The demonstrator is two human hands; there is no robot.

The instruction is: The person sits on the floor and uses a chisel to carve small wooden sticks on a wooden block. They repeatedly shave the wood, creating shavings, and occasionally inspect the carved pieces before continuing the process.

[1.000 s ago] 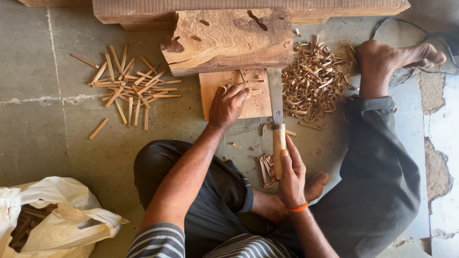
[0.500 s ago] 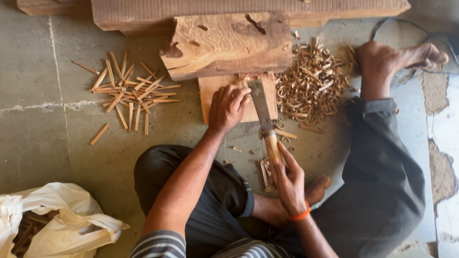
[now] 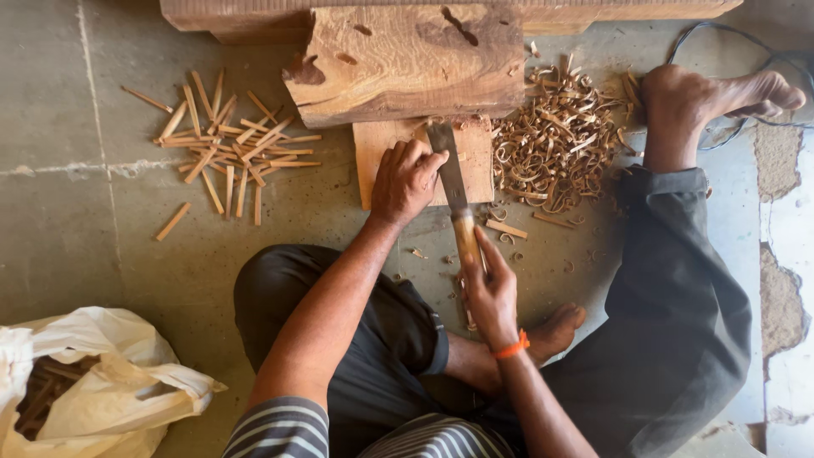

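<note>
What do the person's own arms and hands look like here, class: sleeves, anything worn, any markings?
Both forearms are bare. Short sleeves with dark and pale stripes cover the upper arms. The right hand has an orange band round its wrist. The left hand wears nothing: no glove or band is visible, and I see no markings on either hand.

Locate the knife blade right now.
Head view, centre: the knife blade lies across the small wooden board, beside the left hand, with the right hand on its handle.

It was a floor-level woodworking shop: rough timber blocks (image 3: 411, 59) on bare concrete floor (image 3: 76, 246), a heap of curled shavings (image 3: 555, 144), and cut wooden sticks (image 3: 229, 144) scattered beside
</note>
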